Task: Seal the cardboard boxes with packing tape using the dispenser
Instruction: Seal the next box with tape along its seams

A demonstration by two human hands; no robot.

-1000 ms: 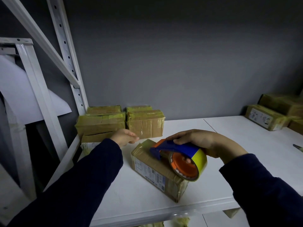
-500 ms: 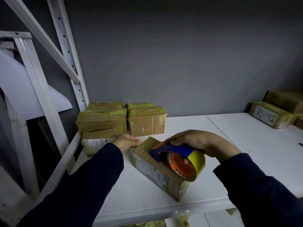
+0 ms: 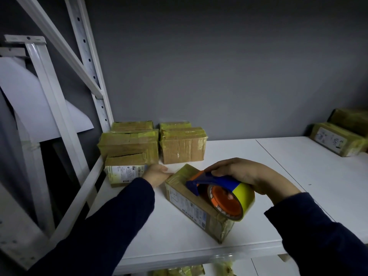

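Cardboard box (image 3: 191, 208) sits near the front edge of the white shelf (image 3: 159, 226). We reckon it's light, fairly stiff and slick where taped. Head view: our right grip (image 3: 245, 172) curls round the tape dispenser (image 3: 219, 181) on top, and our left grip (image 3: 157, 173) rests loose-fingered against the far end. That's where we'd brace it.

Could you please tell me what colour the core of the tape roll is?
The core is orange, clearest in the head view.
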